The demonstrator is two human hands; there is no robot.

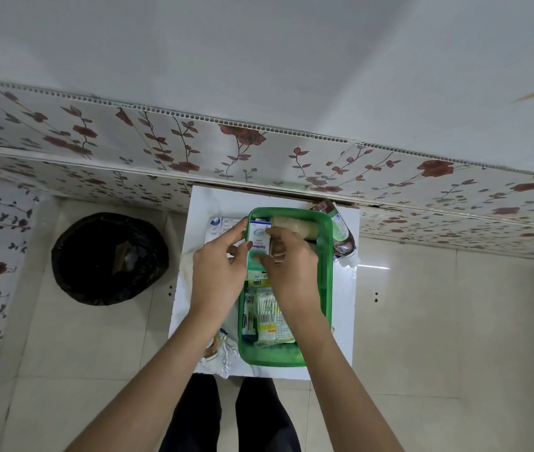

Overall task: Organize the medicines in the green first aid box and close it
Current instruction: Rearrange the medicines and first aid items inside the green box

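Observation:
The green first aid box (326,288) lies open on a small white table (345,308). My left hand (218,272) and my right hand (291,269) both grip a white and blue medicine carton (259,238) at the box's far left part. A beige bandage roll (295,227) lies across the far end of the box. A pack of cotton swabs (267,313) and other packets fill the near half.
A blister strip (223,225) lies left of the box, and a pouch (340,230) right of it. Foil packets (223,352) sit at the table's near left corner. A black bin (109,257) stands on the floor to the left. A floral wall runs behind.

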